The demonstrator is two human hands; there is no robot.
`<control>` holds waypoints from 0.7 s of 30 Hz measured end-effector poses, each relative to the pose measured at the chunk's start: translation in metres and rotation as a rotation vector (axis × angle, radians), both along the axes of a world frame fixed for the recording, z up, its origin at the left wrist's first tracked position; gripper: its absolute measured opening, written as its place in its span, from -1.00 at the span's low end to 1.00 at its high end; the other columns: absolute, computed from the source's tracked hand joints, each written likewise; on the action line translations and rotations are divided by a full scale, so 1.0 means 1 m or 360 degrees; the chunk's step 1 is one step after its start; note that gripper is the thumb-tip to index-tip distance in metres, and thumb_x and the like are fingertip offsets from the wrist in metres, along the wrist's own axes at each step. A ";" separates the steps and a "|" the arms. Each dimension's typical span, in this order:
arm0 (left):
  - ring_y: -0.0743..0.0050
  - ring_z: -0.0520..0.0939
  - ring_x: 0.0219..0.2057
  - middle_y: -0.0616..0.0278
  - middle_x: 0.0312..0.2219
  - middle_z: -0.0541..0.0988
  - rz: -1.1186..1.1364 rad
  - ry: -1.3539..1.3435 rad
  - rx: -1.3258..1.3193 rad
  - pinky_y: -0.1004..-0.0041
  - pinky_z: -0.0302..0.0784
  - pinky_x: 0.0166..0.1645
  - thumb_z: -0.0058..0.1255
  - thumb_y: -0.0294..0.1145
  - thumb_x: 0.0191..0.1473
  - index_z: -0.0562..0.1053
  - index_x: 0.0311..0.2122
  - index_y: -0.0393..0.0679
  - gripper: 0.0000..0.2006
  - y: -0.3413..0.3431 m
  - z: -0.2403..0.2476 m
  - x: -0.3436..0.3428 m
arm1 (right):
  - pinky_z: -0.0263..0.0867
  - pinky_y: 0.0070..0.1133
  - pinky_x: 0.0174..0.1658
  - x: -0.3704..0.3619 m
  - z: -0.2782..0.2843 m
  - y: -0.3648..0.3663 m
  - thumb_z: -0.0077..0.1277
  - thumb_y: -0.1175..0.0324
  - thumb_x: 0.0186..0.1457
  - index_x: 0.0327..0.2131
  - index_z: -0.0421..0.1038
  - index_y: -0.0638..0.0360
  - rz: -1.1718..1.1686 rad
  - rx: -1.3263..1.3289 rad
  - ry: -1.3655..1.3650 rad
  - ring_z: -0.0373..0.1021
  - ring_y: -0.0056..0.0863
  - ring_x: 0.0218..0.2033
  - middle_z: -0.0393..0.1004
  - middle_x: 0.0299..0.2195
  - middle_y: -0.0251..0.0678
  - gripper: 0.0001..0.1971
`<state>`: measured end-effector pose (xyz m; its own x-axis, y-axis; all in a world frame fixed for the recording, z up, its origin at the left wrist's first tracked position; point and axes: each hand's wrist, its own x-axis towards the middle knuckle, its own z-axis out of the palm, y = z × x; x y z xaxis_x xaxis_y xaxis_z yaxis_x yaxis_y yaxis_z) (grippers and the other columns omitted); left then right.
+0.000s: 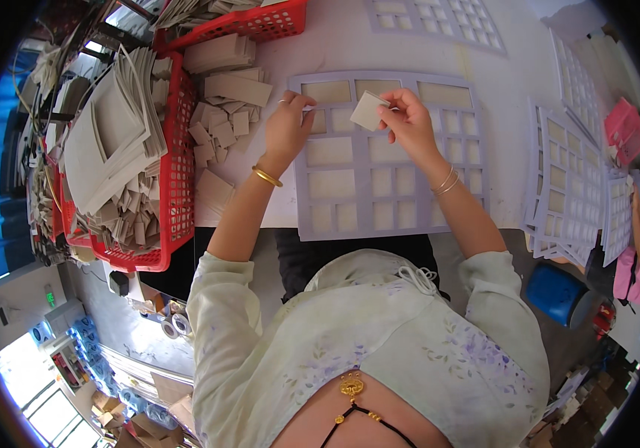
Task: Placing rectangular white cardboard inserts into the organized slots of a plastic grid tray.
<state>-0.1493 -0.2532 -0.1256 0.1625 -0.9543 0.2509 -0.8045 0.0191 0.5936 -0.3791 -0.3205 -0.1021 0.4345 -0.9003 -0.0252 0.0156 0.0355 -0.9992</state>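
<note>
A pale lavender panel [362,180] with rows of square and oblong windows lies on the table before me. Cream-coloured card shows in its windows. Above the panel's upper middle, my right hand [409,123] pinches a small square card piece [367,111] between thumb and fingers; it may be a thin stack. My left hand [288,128] is over the panel's upper left edge, fingers curled and the tips close together. Something small and whitish shows at those tips, too small to name. Loose small card pieces [223,133] are scattered on the table left of that hand.
At the left, a red plastic basket [180,160] overflows with grey card sheets and offcuts. Another red basket [264,22] stands behind it. Similar windowed panels [570,175] are stacked at the right edge, and another panel [439,19] lies at the far side. A blue bin [555,293] stands below right.
</note>
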 end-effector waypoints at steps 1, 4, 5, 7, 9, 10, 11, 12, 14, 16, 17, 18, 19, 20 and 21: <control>0.27 0.54 -0.48 0.20 -0.37 0.50 0.0002 0.0108 0.0037 0.35 0.46 -0.37 0.09 -0.42 -0.05 0.46 -0.29 -0.12 -0.83 0.000 0.011 -0.007 | 0.24 -0.75 -0.66 0.003 0.000 -0.001 0.03 0.44 0.09 -0.22 0.32 0.23 -0.0007 0.0002 0.0000 0.40 -0.73 -0.50 0.45 -0.41 -0.36 -0.81; 0.44 0.51 -0.55 0.21 -0.38 0.49 -0.0076 0.0387 0.0017 0.45 0.43 -0.44 0.17 -0.41 -0.08 0.44 -0.25 -0.12 -0.76 0.002 0.025 -0.029 | 0.24 -0.75 -0.66 0.013 -0.001 0.000 0.03 0.43 0.09 -0.24 0.32 0.24 0.0082 -0.0013 0.0078 0.41 -0.72 -0.49 0.45 -0.40 -0.35 -0.82; 0.54 0.48 -0.58 0.22 -0.38 0.49 -0.0174 0.0555 -0.0045 0.52 0.40 -0.47 0.21 -0.43 -0.10 0.44 -0.22 -0.12 -0.71 0.002 0.026 -0.036 | 0.24 -0.75 -0.65 0.016 -0.002 -0.001 0.04 0.42 0.09 -0.25 0.33 0.24 0.0047 0.0040 0.0035 0.42 -0.72 -0.48 0.46 -0.41 -0.36 -0.83; 0.49 0.51 -0.54 0.24 -0.37 0.49 -0.0181 0.0419 -0.0133 0.48 0.43 -0.46 0.23 -0.45 -0.13 0.41 -0.18 -0.10 -0.65 0.002 0.024 -0.045 | 0.24 -0.75 -0.65 0.018 -0.002 -0.001 0.05 0.42 0.08 -0.27 0.33 0.24 0.0013 0.0093 -0.0008 0.42 -0.71 -0.48 0.46 -0.41 -0.36 -0.83; 0.44 0.54 -0.49 0.26 -0.32 0.48 -0.0111 0.0187 -0.0330 0.43 0.46 -0.45 0.24 -0.42 -0.14 0.40 -0.14 -0.07 -0.61 0.002 0.021 -0.049 | 0.25 -0.74 -0.61 0.017 -0.001 -0.003 0.09 0.37 0.07 -0.30 0.36 0.22 0.0088 0.0359 -0.0090 0.43 -0.70 -0.44 0.46 -0.41 -0.40 -0.83; 0.44 0.54 -0.49 0.26 -0.32 0.48 -0.0113 0.0188 -0.0331 0.43 0.46 -0.45 0.24 -0.42 -0.14 0.40 -0.14 -0.07 -0.61 0.002 0.019 -0.048 | 0.25 -0.74 -0.61 0.016 0.000 -0.004 0.09 0.37 0.07 -0.30 0.36 0.22 0.0086 0.0358 -0.0089 0.43 -0.70 -0.44 0.46 -0.41 -0.40 -0.83; 0.43 0.54 -0.47 0.28 -0.29 0.47 -0.0128 0.0039 -0.0397 0.41 0.47 -0.44 0.23 -0.41 -0.14 0.39 -0.11 -0.04 -0.58 0.002 0.017 -0.047 | 0.25 -0.75 -0.58 0.014 0.002 -0.004 0.10 0.34 0.07 -0.31 0.39 0.19 0.0172 0.0464 -0.0102 0.44 -0.70 -0.43 0.47 -0.42 -0.42 -0.83; 0.41 0.55 -0.46 0.29 -0.26 0.47 -0.0143 -0.0111 -0.0462 0.39 0.49 -0.44 0.23 -0.41 -0.14 0.39 -0.08 -0.01 -0.55 0.002 0.015 -0.046 | 0.24 -0.75 -0.55 0.011 0.002 -0.005 0.11 0.30 0.08 -0.33 0.41 0.16 0.0258 0.0570 -0.0115 0.44 -0.70 -0.42 0.47 -0.43 -0.44 -0.83; 0.39 0.55 -0.41 0.31 -0.25 0.45 -0.0196 -0.0217 -0.0494 0.40 0.49 -0.45 0.20 -0.41 -0.13 0.38 -0.07 0.02 -0.56 0.003 0.017 -0.047 | 0.23 -0.76 -0.54 0.004 0.002 -0.008 0.10 0.28 0.09 -0.33 0.42 0.14 0.0306 0.0664 -0.0147 0.44 -0.70 -0.41 0.47 -0.43 -0.45 -0.83; 0.38 0.56 -0.36 0.33 -0.24 0.44 -0.0247 -0.0324 -0.0526 0.40 0.50 -0.47 0.17 -0.41 -0.12 0.38 -0.06 0.06 -0.56 0.006 0.022 -0.048 | 0.22 -0.77 -0.53 -0.002 0.002 -0.012 0.10 0.25 0.09 -0.34 0.43 0.13 0.0356 0.0758 -0.0181 0.44 -0.70 -0.41 0.47 -0.43 -0.46 -0.83; 0.38 0.56 -0.38 0.35 -0.24 0.44 -0.0333 -0.0382 -0.0517 0.40 0.50 -0.47 0.15 -0.43 -0.11 0.40 -0.08 0.06 -0.59 0.007 0.023 -0.048 | 0.21 -0.77 -0.52 -0.005 0.002 -0.014 0.09 0.26 0.10 -0.33 0.43 0.12 0.0369 0.0845 -0.0212 0.43 -0.71 -0.41 0.47 -0.42 -0.46 -0.83; 0.39 0.56 -0.40 0.37 -0.24 0.44 -0.0419 -0.0440 -0.0507 0.41 0.50 -0.48 0.14 -0.44 -0.11 0.42 -0.10 0.06 -0.62 0.008 0.024 -0.048 | 0.21 -0.77 -0.52 -0.006 0.002 -0.015 0.08 0.26 0.11 -0.32 0.43 0.12 0.0381 0.0931 -0.0244 0.43 -0.71 -0.41 0.47 -0.42 -0.46 -0.84; 0.39 0.56 -0.40 0.37 -0.24 0.44 -0.0423 -0.0439 -0.0506 0.41 0.50 -0.48 0.14 -0.44 -0.11 0.42 -0.10 0.06 -0.62 0.007 0.023 -0.047 | 0.21 -0.77 -0.52 -0.007 0.002 -0.016 0.08 0.26 0.11 -0.32 0.43 0.12 0.0378 0.0932 -0.0245 0.43 -0.71 -0.41 0.47 -0.42 -0.46 -0.84; 0.38 0.55 -0.42 0.38 -0.26 0.45 -0.0442 -0.0333 -0.0591 0.40 0.50 -0.47 0.12 -0.47 -0.09 0.45 -0.15 0.04 -0.68 0.007 0.021 -0.046 | 0.22 -0.76 -0.52 -0.007 0.002 -0.017 0.07 0.27 0.12 -0.32 0.43 0.12 0.0374 0.0921 -0.0199 0.43 -0.71 -0.42 0.47 -0.42 -0.47 -0.84; 0.38 0.55 -0.45 0.38 -0.28 0.46 -0.0461 -0.0227 -0.0676 0.40 0.50 -0.46 0.11 -0.49 -0.07 0.48 -0.20 0.01 -0.74 0.006 0.020 -0.045 | 0.24 -0.74 -0.52 -0.008 0.002 -0.019 0.06 0.28 0.12 -0.31 0.43 0.13 0.0371 0.0910 -0.0154 0.43 -0.71 -0.42 0.47 -0.42 -0.47 -0.85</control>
<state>-0.1947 -0.2476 -0.1057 -0.1567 -0.7645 0.6252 -0.8026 0.4675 0.3705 -0.3866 -0.3390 -0.1005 0.6422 -0.6373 -0.4258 0.0324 0.5777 -0.8156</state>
